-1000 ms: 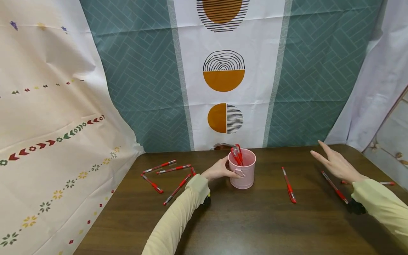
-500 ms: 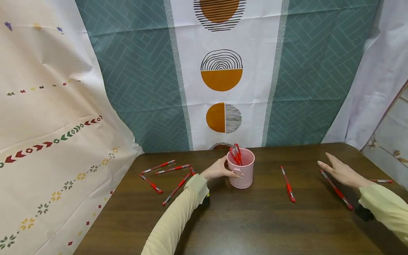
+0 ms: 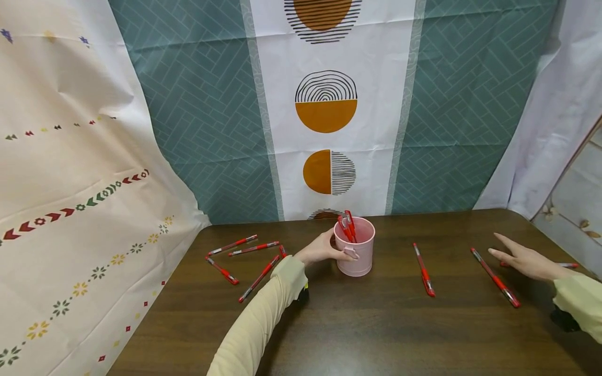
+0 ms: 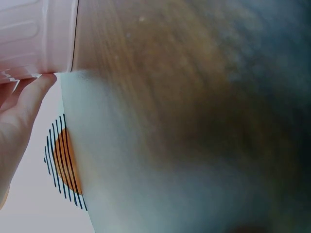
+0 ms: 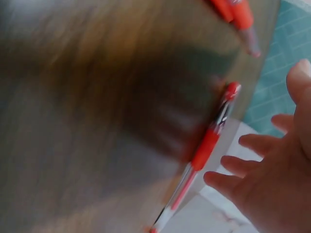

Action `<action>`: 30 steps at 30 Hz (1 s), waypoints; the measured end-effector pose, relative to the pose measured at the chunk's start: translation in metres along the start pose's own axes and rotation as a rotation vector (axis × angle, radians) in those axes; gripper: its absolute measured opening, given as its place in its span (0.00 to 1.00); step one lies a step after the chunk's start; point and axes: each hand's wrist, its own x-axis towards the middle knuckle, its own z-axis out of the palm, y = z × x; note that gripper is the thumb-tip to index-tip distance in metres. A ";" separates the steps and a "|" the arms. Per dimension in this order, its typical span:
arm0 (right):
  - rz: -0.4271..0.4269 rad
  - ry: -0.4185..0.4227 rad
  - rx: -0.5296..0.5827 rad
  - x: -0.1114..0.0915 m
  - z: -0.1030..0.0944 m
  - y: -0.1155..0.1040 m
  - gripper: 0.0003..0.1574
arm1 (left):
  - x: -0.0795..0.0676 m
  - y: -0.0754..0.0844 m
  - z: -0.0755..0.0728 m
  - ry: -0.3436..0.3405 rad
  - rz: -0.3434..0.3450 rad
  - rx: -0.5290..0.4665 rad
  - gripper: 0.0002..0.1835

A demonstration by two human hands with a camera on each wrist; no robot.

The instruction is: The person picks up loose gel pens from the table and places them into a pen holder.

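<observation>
The left hand's [image 3: 321, 249] curled fingers are gripping a smooth, rounded pink cup [image 3: 358, 262] while the right hand's [image 3: 532, 262] straight fingers are hovering beside a slender, clear-barrelled red pen [image 5: 206, 148].

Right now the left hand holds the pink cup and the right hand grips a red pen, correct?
Not quite: the right hand is empty, with a red pen outside its grasp, as the right wrist view shows. The left hand does hold the pink cup.

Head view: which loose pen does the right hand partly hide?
The rightmost red pen, lying crosswise: the right hand hides its middle and overlaps no other loose pen.
</observation>
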 end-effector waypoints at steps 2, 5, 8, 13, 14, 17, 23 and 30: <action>-0.027 0.005 0.000 0.000 0.000 0.005 0.44 | 0.000 0.000 -0.001 0.002 0.005 -0.007 0.39; -0.081 0.020 -0.012 -0.001 0.000 0.013 0.45 | -0.001 0.000 -0.001 0.001 0.011 -0.005 0.40; -0.131 0.044 -0.038 -0.002 0.002 0.023 0.46 | -0.001 0.000 -0.001 -0.003 0.011 -0.006 0.40; -0.210 0.087 -0.088 -0.003 0.007 0.040 0.49 | -0.002 0.000 -0.002 0.003 0.009 -0.011 0.39; -0.226 0.096 -0.099 -0.004 0.008 0.042 0.49 | -0.003 0.000 -0.002 0.005 0.006 -0.013 0.39; -0.248 0.107 -0.132 -0.007 0.011 0.048 0.51 | -0.004 0.000 -0.002 0.009 -0.011 -0.009 0.38; -0.145 0.032 -0.142 -0.012 0.016 0.046 0.47 | -0.005 0.001 0.001 0.006 -0.017 -0.007 0.38; -0.181 0.009 -0.170 -0.012 0.017 0.053 0.41 | -0.005 -0.001 0.003 0.021 -0.020 0.015 0.38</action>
